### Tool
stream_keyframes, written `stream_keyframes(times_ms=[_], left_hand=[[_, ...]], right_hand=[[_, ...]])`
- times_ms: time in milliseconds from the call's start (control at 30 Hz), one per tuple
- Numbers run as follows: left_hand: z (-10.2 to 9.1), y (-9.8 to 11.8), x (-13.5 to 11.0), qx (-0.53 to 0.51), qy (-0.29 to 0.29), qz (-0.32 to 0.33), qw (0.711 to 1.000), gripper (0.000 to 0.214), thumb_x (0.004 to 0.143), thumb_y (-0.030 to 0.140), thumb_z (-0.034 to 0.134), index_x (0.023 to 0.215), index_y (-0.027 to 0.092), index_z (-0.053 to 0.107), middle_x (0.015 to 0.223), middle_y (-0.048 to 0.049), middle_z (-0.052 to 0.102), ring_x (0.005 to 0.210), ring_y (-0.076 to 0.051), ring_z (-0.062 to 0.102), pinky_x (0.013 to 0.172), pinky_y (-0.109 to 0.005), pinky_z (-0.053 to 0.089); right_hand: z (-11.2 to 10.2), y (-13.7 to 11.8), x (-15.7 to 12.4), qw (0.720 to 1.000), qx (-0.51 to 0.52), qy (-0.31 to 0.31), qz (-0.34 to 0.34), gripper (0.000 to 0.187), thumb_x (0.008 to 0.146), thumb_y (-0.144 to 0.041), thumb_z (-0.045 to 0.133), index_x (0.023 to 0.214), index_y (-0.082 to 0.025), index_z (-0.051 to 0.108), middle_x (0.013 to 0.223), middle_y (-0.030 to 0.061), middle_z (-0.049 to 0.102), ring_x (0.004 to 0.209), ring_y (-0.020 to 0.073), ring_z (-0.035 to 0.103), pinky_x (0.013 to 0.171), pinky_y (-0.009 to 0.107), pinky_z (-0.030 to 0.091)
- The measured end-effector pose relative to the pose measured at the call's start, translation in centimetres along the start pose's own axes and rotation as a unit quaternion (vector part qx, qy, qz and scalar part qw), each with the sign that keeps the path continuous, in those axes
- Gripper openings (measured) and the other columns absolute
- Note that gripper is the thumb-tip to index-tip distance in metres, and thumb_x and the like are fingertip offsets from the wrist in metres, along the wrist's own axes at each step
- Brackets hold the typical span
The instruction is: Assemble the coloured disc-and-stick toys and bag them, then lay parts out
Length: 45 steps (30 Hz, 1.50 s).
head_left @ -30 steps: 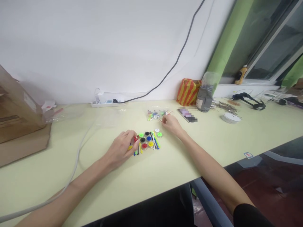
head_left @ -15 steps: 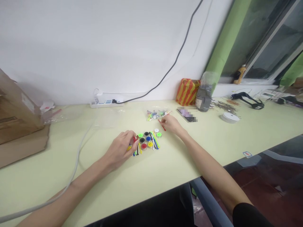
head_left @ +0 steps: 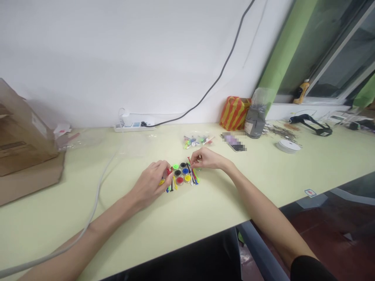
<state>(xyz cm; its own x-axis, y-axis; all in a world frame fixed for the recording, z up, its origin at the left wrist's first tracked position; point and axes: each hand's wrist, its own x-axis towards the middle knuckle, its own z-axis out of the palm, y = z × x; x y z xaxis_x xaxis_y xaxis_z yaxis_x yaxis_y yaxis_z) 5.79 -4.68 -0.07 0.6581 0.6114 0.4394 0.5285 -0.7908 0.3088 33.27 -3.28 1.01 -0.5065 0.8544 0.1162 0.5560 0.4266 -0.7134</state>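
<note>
View: a pale green desk (head_left: 73, 187) is seen from above by a head-worn camera; clock positions are taken from the disc cluster, with 12 o'clock toward the wall.

Centre: round plastic discs (head_left: 181, 173) in green, black, blue, red and yellow lie flat in a tight cluster. Thin coloured plastic strips (head_left: 194, 178) lie against it at 3 o'clock, and more at 7 o'clock.

Left hand: the left hand (head_left: 149, 184) is at 9 o'clock, its fingers curled and pressed together, pinching a small red piece (head_left: 169, 171) at the cluster's edge.

Right hand: the right hand (head_left: 207, 159) is at 2 o'clock, thumb and forefinger pinched on what appears to be a thin red strip (head_left: 189, 160), standing at a slant above the cluster; the other fingers are loosely curled.

Work in hand: small parts are being held in both pinches directly over the cluster. How they engage cannot be told.

Around: a clear bag of small coloured parts (head_left: 195, 141) lies at 12 o'clock, a phone (head_left: 234, 146) with a blurred screen at 1 o'clock, a white tape roll (head_left: 285, 146) at 3 o'clock, and a cardboard box (head_left: 20, 136) at 9 o'clock.
</note>
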Motion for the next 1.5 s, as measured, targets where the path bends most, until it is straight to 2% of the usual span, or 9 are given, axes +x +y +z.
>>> stream_keyframes(times_ms=[367, 533, 633, 767, 1067, 1167, 1267, 1400, 1500], left_hand=[[0.0, 0.0, -0.1, -0.007, 0.003, -0.001, 1.000, 0.013, 0.097, 0.032, 0.045, 0.090, 0.022, 0.049, 0.081, -0.0012, 0.058, 0.073, -0.018, 0.053, 0.070, -0.032, 0.042], [0.3, -0.3, -0.1, -0.010, 0.008, 0.001, 1.000, 0.013, 0.099, 0.034, 0.046, 0.098, 0.022, 0.049, 0.084, -0.0012, 0.061, 0.077, -0.018, 0.056, 0.072, -0.033, 0.044], [0.5, -0.3, -0.2, -0.019, 0.004, -0.012, 1.000, 0.017, 0.100, 0.038, 0.046, 0.104, 0.022, 0.049, 0.086, -0.0015, 0.063, 0.080, -0.019, 0.059, 0.074, -0.033, 0.045], [0.8, -0.4, -0.4, -0.038, 0.007, -0.034, 0.999, 0.021, 0.099, 0.041, 0.048, 0.109, 0.022, 0.050, 0.089, -0.0025, 0.066, 0.084, -0.020, 0.062, 0.075, -0.033, 0.047], [0.8, -0.2, -0.4, -0.071, -0.008, -0.037, 0.997, 0.028, 0.097, 0.048, 0.052, 0.111, 0.024, 0.047, 0.099, -0.0050, 0.069, 0.091, -0.023, 0.065, 0.077, -0.036, 0.050], [0.7, -0.1, -0.4, -0.059, -0.003, -0.021, 0.998, 0.034, 0.097, 0.048, 0.053, 0.118, 0.025, 0.042, 0.090, -0.0012, 0.069, 0.085, -0.021, 0.064, 0.078, -0.036, 0.049], [0.5, -0.1, -0.4, -0.036, 0.016, -0.005, 0.999, 0.040, 0.099, 0.044, 0.050, 0.130, 0.024, 0.034, 0.083, 0.0023, 0.064, 0.080, -0.019, 0.062, 0.081, -0.035, 0.047], [0.1, 0.0, -0.3, -0.022, 0.027, 0.005, 0.999, 0.033, 0.102, 0.031, 0.039, 0.133, 0.023, 0.032, 0.084, 0.0016, 0.060, 0.082, -0.018, 0.061, 0.086, -0.035, 0.046], [0.1, 0.0, -0.2, -0.018, 0.017, 0.005, 1.000, 0.032, 0.102, 0.029, 0.037, 0.133, 0.022, 0.033, 0.085, 0.0004, 0.060, 0.085, -0.019, 0.061, 0.086, -0.034, 0.045]], right_hand=[[0.3, 0.0, -0.1, 0.999, 0.006, -0.042, -0.010, 0.012, 0.078, -0.026, 0.070, 0.080, -0.014, 0.073, 0.066, -0.0015, 0.063, 0.059, 0.0105, 0.049, 0.057, 0.022, 0.036], [0.2, -1.0, 0.0, 0.999, 0.027, 0.025, -0.012, 0.020, 0.085, -0.034, 0.068, 0.082, -0.014, 0.071, 0.062, -0.0021, 0.058, 0.058, 0.0108, 0.048, 0.055, 0.022, 0.036], [1.1, -2.2, 0.2, 0.995, 0.069, 0.066, -0.036, 0.025, 0.087, -0.040, 0.068, 0.087, -0.015, 0.072, 0.070, 0.0008, 0.063, 0.065, 0.0123, 0.054, 0.061, 0.023, 0.041], [3.3, -3.8, 0.6, 0.982, 0.172, 0.062, -0.050, 0.033, 0.084, -0.048, 0.071, 0.091, -0.016, 0.072, 0.082, 0.0039, 0.070, 0.074, 0.0147, 0.061, 0.067, 0.025, 0.046], [5.3, -4.7, 1.0, 0.960, 0.274, 0.054, -0.032, 0.039, 0.078, -0.052, 0.077, 0.088, -0.015, 0.070, 0.073, 0.0016, 0.068, 0.065, 0.0120, 0.060, 0.063, 0.024, 0.048], [4.4, -4.8, 0.9, 0.963, 0.263, 0.046, -0.037, 0.038, 0.079, -0.050, 0.077, 0.088, -0.014, 0.070, 0.072, 0.0018, 0.068, 0.064, 0.0116, 0.059, 0.062, 0.024, 0.048], [1.5, -4.3, 0.0, 0.976, 0.210, 0.033, -0.043, 0.033, 0.078, -0.044, 0.079, 0.089, -0.014, 0.072, 0.075, 0.0025, 0.070, 0.065, 0.0108, 0.059, 0.061, 0.022, 0.046], [-3.1, -2.5, -2.3, 0.988, 0.123, -0.090, 0.027, 0.029, 0.077, -0.040, 0.079, 0.089, -0.014, 0.076, 0.076, 0.0040, 0.072, 0.067, 0.0122, 0.062, 0.060, 0.022, 0.045], [-4.4, -0.8, -3.2, 0.980, 0.087, -0.149, 0.098, 0.027, 0.072, -0.037, 0.081, 0.086, -0.014, 0.077, 0.082, 0.0064, 0.076, 0.072, 0.0152, 0.066, 0.064, 0.023, 0.047]])
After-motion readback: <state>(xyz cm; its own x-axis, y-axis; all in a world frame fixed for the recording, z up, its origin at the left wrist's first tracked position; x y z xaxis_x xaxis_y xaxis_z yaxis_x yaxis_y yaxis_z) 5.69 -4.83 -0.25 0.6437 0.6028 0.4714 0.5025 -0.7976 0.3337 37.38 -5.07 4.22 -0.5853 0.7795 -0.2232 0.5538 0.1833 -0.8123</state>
